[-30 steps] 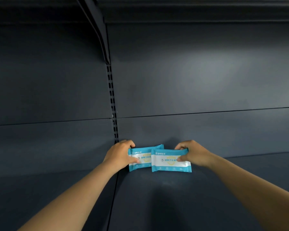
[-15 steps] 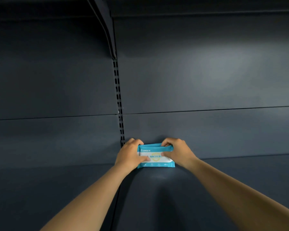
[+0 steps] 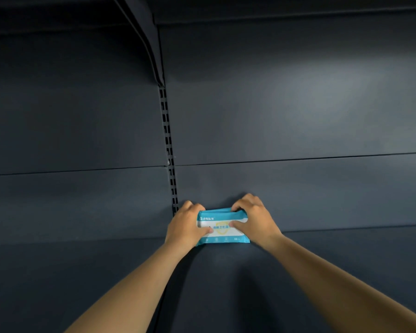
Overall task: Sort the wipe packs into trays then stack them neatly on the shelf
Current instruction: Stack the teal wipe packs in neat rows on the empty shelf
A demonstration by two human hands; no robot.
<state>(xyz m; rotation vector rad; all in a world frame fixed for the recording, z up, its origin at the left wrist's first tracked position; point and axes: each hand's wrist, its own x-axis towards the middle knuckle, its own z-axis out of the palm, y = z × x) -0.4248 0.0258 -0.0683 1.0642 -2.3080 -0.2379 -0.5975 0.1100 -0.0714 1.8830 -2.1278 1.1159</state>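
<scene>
Dim, soft glare upper right, wide-angle bowing

Both bare arms are reaching forward, converging. The left hand (image 3: 186,224) and right hand (image 3: 255,218) are curling their fingers, thumbs pointing inward toward each other.

Wipe pack (image 3: 222,228) on shelf (image 3: 226,284) against back panel (image 3: 274,116) — left hand (image 3: 186,227), right hand (image 3: 255,219) flanking.

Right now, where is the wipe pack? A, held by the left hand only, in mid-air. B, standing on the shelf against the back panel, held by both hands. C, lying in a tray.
B: the wipe pack stands on the shelf at the back panel, with the left hand and right hand each gripping a side.
</scene>
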